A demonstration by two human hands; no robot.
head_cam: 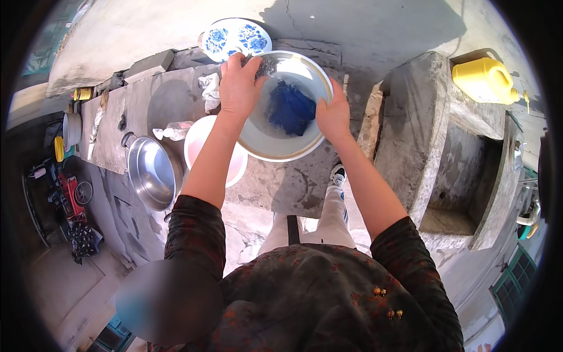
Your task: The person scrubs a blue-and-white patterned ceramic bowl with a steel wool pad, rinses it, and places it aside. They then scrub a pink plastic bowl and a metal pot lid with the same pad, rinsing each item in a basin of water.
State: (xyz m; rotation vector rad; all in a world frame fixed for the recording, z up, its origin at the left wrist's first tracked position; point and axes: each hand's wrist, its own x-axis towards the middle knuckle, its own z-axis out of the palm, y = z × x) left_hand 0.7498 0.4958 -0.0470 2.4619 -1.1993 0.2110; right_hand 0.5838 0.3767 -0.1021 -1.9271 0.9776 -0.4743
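A white enamel basin (281, 154) is held between my hands. Inside it lie a dark blue cloth (290, 108) and what looks like water. My left hand (241, 86), at the basin's left rim, also has a grey mesh scourer (266, 66) by its fingers. The right rim is in the grip of my right hand (334, 112). A pale pink basin (235, 169) stands partly behind my left forearm. Left of that are a clear bottle (178, 130) and a steel basin (154, 171). A white cloth (210, 90) lies beside my left hand.
A blue-flowered white enamel basin or lid (237, 39) leans near the wall. On the right stand a concrete sink (457, 176) and a yellow jug (484, 79). A grey pot (72, 130) is at the far left. The concrete slab (264, 180) bears the basins.
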